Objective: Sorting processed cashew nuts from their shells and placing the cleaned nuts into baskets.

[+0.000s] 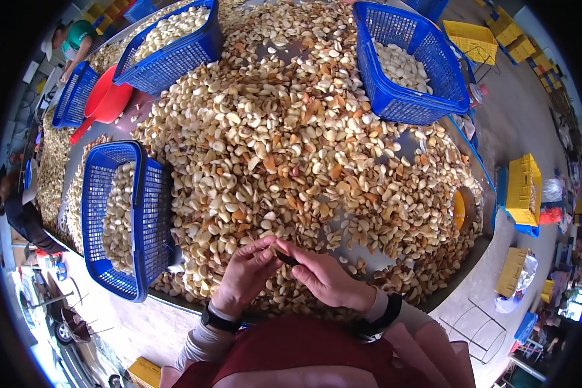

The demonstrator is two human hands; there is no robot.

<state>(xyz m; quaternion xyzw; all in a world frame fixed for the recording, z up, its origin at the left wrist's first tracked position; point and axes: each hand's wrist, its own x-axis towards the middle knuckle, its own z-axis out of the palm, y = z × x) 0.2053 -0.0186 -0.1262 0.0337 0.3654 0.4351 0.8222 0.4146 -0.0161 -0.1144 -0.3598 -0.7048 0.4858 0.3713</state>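
My left hand (247,270) and my right hand (326,278) meet at the near edge of a heap of pale, bean-shaped kernels (265,129). Pinched between the fingertips of both is a small dark brown piece (286,258), partly covered by the fingers, so its exact kind does not show. Mixed through the heap are orange and brown husk bits. Left of my hands stands a blue plastic basket (138,220) with its handle up, partly filled with clean pale kernels.
Blue baskets (168,61) (420,107) holding pale kernels stand at the far left and far right. A red scoop (107,97) lies behind the near basket. A yellow-orange round object (459,208) sits at the heap's right side. Another person (77,42) works at the far left.
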